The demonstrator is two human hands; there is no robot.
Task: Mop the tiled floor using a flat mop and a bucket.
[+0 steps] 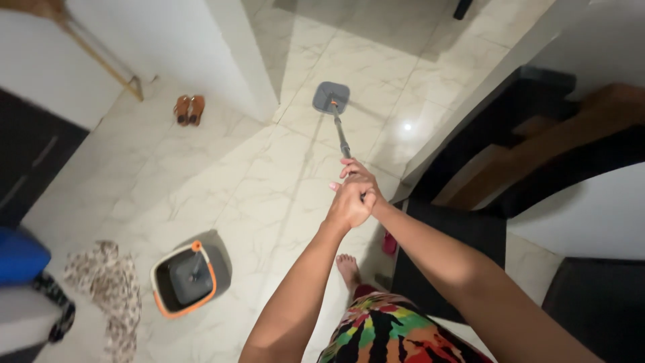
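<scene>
Two hands hold one mop handle (342, 138) in the middle of the frame. The left hand (349, 205) is wrapped tight around it, and the right hand (361, 176) grips it just above. One grey mop head (330, 97) lies flat on the tiled floor (269, 181), upper middle. One bucket (185, 279) sits lower left. Two sandals (189, 109) lie upper left.

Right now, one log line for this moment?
left hand: on mop handle | right hand: on handle | mop head: flat on floor | bucket: left
</scene>
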